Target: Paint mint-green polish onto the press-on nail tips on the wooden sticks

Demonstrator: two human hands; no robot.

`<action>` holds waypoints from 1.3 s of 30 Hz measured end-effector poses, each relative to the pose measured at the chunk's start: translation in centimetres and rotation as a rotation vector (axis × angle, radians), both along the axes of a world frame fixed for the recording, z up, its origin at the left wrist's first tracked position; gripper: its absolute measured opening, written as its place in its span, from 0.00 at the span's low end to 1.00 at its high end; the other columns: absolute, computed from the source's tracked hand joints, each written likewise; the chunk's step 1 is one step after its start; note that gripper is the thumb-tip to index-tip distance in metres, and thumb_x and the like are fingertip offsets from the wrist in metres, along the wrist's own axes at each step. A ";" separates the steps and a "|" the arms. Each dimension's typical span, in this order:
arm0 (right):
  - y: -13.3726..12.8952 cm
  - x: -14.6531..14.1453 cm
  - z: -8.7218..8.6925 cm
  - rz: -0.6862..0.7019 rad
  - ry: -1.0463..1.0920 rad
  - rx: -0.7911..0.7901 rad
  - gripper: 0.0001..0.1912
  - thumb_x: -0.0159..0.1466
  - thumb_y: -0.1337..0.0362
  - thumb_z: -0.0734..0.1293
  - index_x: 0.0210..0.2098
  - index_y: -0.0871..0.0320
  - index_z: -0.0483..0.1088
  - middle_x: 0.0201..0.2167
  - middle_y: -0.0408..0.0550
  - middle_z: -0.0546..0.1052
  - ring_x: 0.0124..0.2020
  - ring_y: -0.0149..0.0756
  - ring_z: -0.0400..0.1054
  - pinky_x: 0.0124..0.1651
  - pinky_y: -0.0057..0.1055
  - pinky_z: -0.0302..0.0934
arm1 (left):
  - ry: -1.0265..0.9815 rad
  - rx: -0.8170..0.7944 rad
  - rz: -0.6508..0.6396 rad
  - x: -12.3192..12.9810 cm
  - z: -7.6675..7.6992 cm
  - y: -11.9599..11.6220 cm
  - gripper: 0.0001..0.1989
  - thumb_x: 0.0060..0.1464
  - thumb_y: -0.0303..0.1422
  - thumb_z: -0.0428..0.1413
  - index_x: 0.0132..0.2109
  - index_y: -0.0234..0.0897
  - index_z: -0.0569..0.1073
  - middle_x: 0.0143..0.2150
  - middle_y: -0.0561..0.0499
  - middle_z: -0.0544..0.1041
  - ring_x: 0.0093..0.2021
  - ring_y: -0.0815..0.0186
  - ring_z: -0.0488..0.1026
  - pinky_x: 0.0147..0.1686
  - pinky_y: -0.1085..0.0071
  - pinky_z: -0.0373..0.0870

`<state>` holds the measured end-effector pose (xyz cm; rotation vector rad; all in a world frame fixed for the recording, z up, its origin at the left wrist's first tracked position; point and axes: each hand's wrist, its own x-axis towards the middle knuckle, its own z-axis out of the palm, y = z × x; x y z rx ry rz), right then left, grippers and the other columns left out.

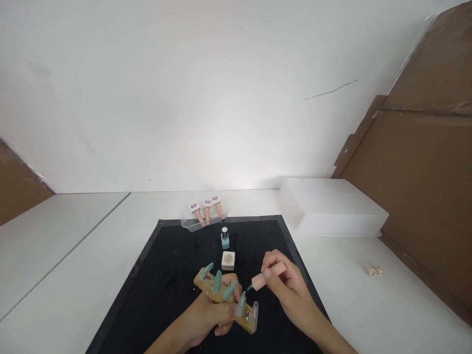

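My left hand [221,307] is closed around a yellowish nail display stand [212,289] that carries a row of long false nails. Most of these are green, such as the false nail [217,281] near the middle; the clear false nail [254,314] at the right end shows no green. Between the fingers and thumb of my right hand [285,278] is a nail polish brush [268,276] with a pink handle. Its green-coated tip meets or nearly meets the second nail from the right. Just beyond my left hand stands an uncapped white square polish bottle [228,261].
A teal polish bottle [225,239] with a dark cap stands on the black mat [177,250]. Behind it, a clear tray [191,226] holds three pink-handled bottles [207,209]. A white translucent box [332,206] and small beige rings [374,271] are at the right.
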<state>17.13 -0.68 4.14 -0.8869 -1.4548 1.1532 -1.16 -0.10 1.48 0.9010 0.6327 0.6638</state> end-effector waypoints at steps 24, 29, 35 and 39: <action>1.0 1.0 1.2 0.040 -0.217 0.076 0.08 0.60 0.69 0.65 0.39 0.53 0.72 0.36 0.46 0.72 0.33 0.36 0.66 0.37 0.31 0.63 | -0.061 0.111 0.288 0.4 0.6 0.3 0.12 0.45 0.36 0.63 0.33 0.37 0.67 0.23 0.59 0.61 0.22 0.75 0.53 0.22 0.76 0.55; 0.9 0.5 1.3 0.115 -0.230 0.021 0.14 0.53 0.74 0.69 0.38 0.53 0.71 0.34 0.43 0.72 0.36 0.36 0.65 0.40 0.32 0.61 | -0.050 0.104 0.267 0.4 0.8 0.4 0.12 0.46 0.37 0.62 0.33 0.37 0.68 0.21 0.59 0.60 0.22 0.75 0.54 0.22 0.76 0.56; 1.5 0.3 0.5 0.080 -0.104 -0.064 0.10 0.54 0.74 0.68 0.33 0.55 0.68 0.29 0.41 0.73 0.33 0.35 0.67 0.39 0.32 0.63 | -0.039 0.055 0.233 0.1 0.8 0.3 0.21 0.42 0.38 0.65 0.43 0.36 0.70 0.25 0.56 0.66 0.24 0.73 0.60 0.25 0.73 0.61; 2.1 1.0 0.2 0.071 -0.052 -0.078 0.09 0.54 0.71 0.69 0.34 0.55 0.67 0.31 0.41 0.73 0.34 0.34 0.68 0.41 0.32 0.64 | 0.041 0.021 0.252 -0.1 1.5 0.4 0.34 0.41 0.35 0.65 0.56 0.40 0.64 0.31 0.52 0.72 0.26 0.71 0.65 0.29 0.71 0.64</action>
